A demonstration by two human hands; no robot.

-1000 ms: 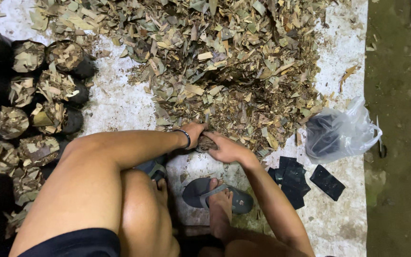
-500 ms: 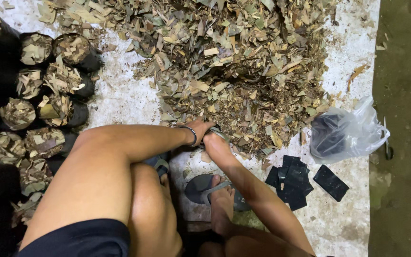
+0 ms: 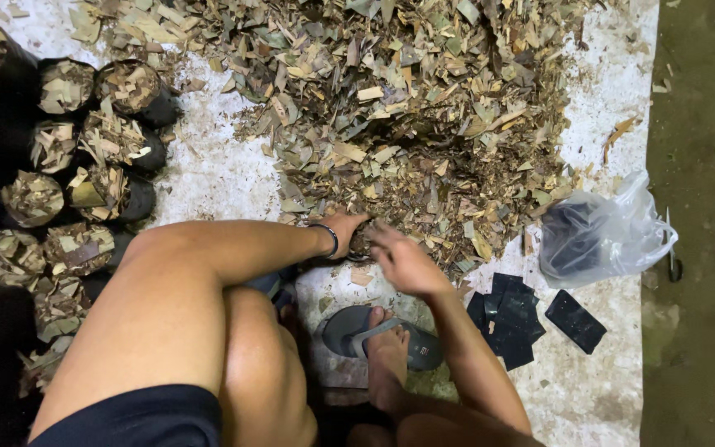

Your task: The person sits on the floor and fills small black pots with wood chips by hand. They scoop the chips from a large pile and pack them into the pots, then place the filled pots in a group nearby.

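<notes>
Between both hands' unreadable grip, perhaps a small dark bag (image 3: 359,242), brimful of dry brown leaf scraps (image 3: 424,108).

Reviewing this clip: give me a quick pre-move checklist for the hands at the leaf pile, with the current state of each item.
1. Both hands at the near edge of the pile of dry leaves: ok.
2. Left hand on a small dark bag at the pile's edge: ok; the grip itself cannot tell.
3. Right hand open or shut: cannot tell, blurred.
4. Filled black bags standing upright at the left: ok.
5. Flat empty black bags lying beside the right forearm: ok.
6. Foot resting on the grey sandal: ok.
</notes>
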